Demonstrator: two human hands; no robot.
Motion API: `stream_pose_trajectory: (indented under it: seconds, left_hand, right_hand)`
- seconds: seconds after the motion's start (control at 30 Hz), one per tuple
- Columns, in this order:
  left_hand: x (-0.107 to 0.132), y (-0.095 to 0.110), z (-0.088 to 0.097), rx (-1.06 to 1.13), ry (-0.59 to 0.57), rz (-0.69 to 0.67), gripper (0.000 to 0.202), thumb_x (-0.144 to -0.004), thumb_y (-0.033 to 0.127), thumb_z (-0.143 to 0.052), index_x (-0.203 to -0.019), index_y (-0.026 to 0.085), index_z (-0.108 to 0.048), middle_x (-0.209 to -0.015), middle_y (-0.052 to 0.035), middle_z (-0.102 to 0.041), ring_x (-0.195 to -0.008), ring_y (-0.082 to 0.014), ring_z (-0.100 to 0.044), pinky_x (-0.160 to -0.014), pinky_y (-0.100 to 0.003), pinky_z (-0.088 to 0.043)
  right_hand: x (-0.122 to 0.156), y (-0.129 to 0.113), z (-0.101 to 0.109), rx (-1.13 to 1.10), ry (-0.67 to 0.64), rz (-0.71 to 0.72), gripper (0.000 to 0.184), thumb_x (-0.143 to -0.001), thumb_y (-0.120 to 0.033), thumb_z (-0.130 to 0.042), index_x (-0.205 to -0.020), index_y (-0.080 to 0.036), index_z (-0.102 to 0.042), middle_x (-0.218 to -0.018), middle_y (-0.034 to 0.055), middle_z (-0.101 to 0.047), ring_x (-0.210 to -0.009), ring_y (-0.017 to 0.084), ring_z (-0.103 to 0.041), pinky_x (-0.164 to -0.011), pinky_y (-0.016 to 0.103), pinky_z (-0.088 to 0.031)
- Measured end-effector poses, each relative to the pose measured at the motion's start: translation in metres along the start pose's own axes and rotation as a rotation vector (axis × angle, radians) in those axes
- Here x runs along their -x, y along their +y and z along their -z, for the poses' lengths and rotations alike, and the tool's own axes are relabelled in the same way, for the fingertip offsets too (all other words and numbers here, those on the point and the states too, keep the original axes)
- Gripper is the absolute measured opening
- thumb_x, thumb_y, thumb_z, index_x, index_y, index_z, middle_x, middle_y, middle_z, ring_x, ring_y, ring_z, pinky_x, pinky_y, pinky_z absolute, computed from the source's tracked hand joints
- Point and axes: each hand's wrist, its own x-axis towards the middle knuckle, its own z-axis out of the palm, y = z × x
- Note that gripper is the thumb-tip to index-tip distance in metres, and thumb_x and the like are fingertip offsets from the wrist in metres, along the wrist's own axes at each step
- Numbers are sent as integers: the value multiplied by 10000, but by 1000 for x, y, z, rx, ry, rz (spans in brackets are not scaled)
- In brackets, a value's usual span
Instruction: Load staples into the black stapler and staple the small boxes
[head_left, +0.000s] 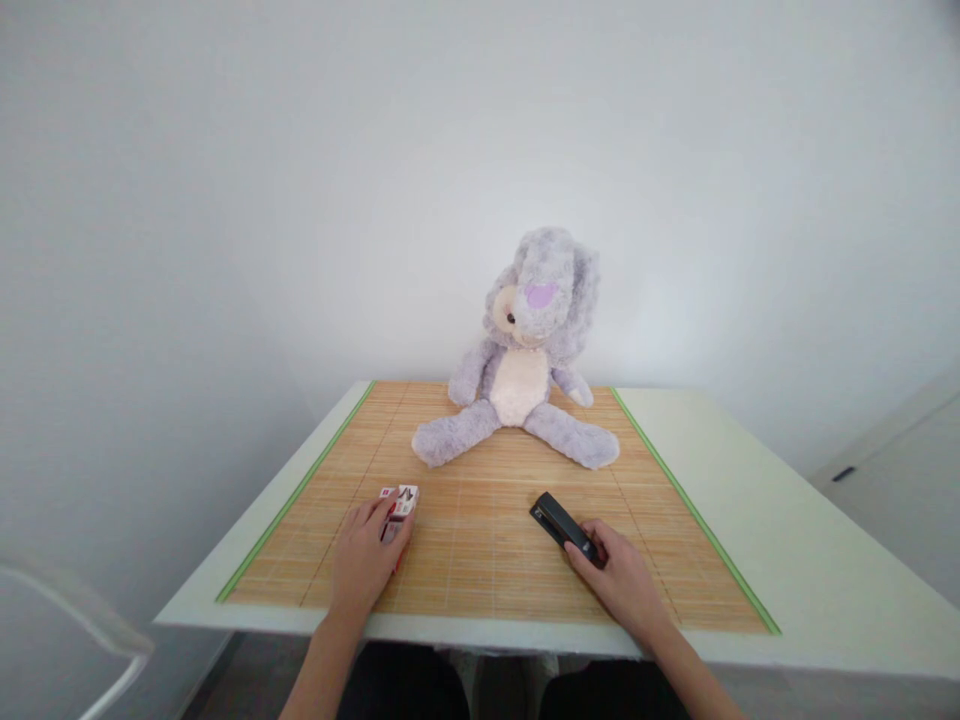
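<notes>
On the left part of the bamboo mat (465, 560), my left hand (366, 552) is closed around a small white and red box (406, 500) with a dark picture printed on its top. My palm and fingers cover much of the box. To the right, my right hand (616, 572) grips the near end of a black stapler (559, 522) between thumb and fingers. The stapler lies on the mat at a slant, its far end pointing up and left.
A grey-lilac plush rabbit (519, 385) sits at the back of the mat against the white wall (300, 200), legs spread toward me. Green strips edge the mat on the white table (757, 480). A pale curved object (82, 605) shows at the lower left.
</notes>
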Motion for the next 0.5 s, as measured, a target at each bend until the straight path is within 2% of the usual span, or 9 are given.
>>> stream_pose_trajectory:
  seconds: [0.2,0.5]
  left_hand:
    - [2,3,3,-6,-2,-9,481,-947,499,-581,-1388,315,-636,-1266,-82,-679,-1166,-323,-612,-1077,-477,-466]
    - [2,5,3,-13,0,6,315,-927,428,-589,-1194,277,-663,-1192,-82,-683,-1129,-320,-604,-1053,-468,-462]
  right_hand:
    - [0,-1,2,0,0,3,308,-960,-548,-572,-932,-248,-638,-732,0,-637,-677,211,-589,-633,318,-399]
    - [0,-1,1,12,1,2,328,-958,-562,-565,-930,-245,-641,-732,5,-627,-679,211,-586,-634,318,-404]
